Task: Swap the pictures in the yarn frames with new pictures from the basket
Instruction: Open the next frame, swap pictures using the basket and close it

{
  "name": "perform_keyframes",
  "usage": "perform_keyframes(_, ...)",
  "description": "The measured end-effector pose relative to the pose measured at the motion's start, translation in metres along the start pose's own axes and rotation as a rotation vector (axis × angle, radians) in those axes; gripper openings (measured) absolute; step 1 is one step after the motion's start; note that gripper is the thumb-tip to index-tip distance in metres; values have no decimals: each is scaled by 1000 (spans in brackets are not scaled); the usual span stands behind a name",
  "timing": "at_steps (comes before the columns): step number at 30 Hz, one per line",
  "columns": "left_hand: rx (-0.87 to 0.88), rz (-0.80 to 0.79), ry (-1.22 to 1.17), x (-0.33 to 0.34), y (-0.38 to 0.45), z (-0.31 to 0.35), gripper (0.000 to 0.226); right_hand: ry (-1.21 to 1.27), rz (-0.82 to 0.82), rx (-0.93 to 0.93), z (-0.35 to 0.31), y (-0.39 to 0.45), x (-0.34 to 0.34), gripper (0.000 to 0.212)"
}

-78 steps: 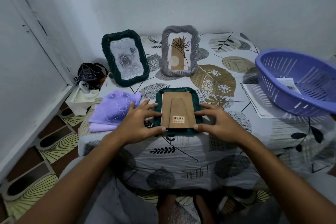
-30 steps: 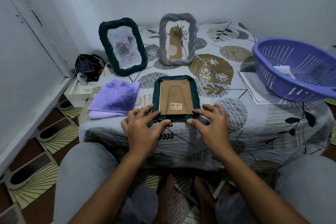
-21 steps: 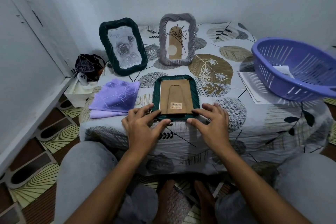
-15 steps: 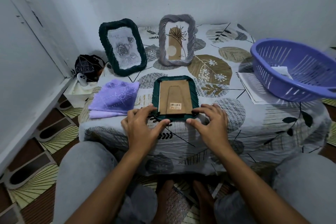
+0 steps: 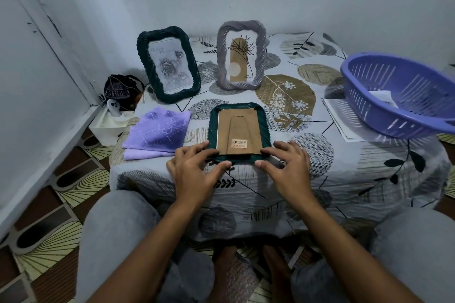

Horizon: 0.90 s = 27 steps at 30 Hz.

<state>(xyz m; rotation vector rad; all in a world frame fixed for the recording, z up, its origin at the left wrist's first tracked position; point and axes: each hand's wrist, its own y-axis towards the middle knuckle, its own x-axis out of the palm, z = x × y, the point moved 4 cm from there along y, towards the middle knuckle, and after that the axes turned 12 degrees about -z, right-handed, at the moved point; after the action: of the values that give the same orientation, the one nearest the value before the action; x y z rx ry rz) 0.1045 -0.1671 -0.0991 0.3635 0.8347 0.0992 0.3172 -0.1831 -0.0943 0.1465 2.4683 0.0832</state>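
Green frame (image 5: 263, 120) lies face down at the bench (image 5: 344, 179) front edge, centre, cardboard back (image 5: 237, 134) up with a barcode sticker (image 5: 239, 142) near its lower end. Left hand (image 5: 197, 172) is at the frame's front-left corner: fingers on the yarn rim, thumb against the front edge, lightly spread and bent, pinching the corner. Right hand (image 5: 288, 170) mirrors it at the front-right corner, fingers over the rim, thumb at the front edge. Both grip the frame; it sits flat on the cloth.

Second green frame (image 5: 168, 64) stands upright at the back left, rose drawing in it. Grey frame (image 5: 241, 54) stands upright at the back centre, beside it, with a plant print. Basket (image 5: 403, 96) at the right edge, tilted, paper (image 5: 381, 97) inside; more sheets (image 5: 342, 120) under it on the bench. Folded purple cloth (image 5: 157, 130) at the left edge, just beside the flat frame. Knees in grey trousers at the front edge.
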Motion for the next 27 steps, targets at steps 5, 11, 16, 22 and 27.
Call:
perform_keyframes(5, -20, 18, -11, -1, -1, 3, 64, 8, 7, 1, -1, 0, -1, 35)
perform_keyframes(11, -40, 1, -16, 0, -1, 0, 64, -15, -8, 8, -3, 0, -1, 38)
perform_keyframes(16, -44, -12, 10, -1, 1, 0, 71, -40, -12, 6, -2, 1, 0, 39)
perform_keyframes(22, -36, -91, 68, -3, 6, 2, 78, -192, -126, 57, -8, 7, -12, 71)
perform_keyframes(27, -105, -124, 37, -1, 12, 1, 62, -306, -282, 96, -13, 20, -21, 78)
